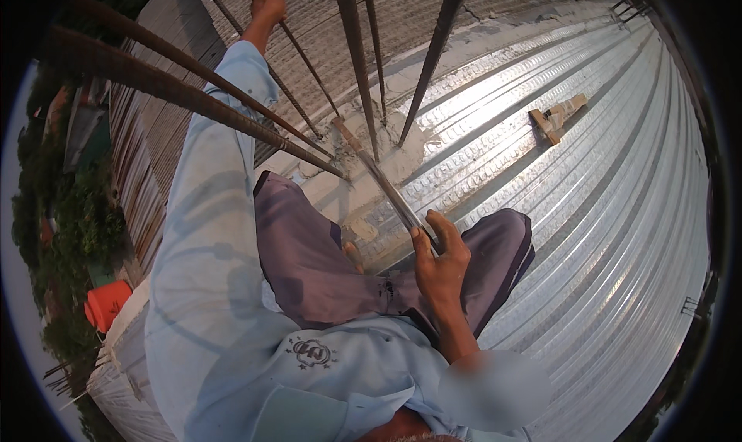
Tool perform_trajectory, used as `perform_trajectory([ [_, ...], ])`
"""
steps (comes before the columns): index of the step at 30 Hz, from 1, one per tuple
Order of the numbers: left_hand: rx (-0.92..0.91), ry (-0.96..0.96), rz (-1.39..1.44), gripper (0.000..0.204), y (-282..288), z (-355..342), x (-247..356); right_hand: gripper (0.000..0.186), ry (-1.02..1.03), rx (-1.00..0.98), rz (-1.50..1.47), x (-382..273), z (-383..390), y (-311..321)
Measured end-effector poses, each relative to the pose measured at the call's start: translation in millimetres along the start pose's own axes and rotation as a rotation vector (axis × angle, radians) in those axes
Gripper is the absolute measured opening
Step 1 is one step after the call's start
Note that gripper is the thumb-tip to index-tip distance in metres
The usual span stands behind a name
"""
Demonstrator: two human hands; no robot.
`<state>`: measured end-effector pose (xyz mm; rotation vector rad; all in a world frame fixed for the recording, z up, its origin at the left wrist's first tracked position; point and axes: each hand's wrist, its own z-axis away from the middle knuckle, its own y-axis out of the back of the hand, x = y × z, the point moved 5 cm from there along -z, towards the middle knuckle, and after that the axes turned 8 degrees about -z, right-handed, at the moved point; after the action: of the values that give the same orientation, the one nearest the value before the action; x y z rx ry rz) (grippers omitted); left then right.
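A: Why does the left hand point(267, 7) close around the thin rod point(309, 68)?

B: Probably for steadiness; the right hand point(443, 258) pinches the metal tool point(391, 193) between thumb and fingers, far end over mortar point(406, 158).

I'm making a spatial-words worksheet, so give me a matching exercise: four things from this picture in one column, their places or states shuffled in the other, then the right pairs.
Things
1. Left hand
2. Wooden piece
3. Right hand
4. Container

Places and states
A. Holding a silvery bar
B. Orange-red, toward the picture's left edge
C. Closed around a thin rod
D. Lying on ribbed metal sheets

Pairs: 1-C; 2-D; 3-A; 4-B
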<state>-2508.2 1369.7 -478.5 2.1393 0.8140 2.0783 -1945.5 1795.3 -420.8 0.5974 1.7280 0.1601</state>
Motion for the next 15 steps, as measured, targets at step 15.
perform_trajectory([
  [15, -0.049, -0.078, -0.081, 0.039, -19.8, -16.4, -4.6, 0.026, -0.9, -0.793, -0.162, 96.9, 64.1, -28.2],
])
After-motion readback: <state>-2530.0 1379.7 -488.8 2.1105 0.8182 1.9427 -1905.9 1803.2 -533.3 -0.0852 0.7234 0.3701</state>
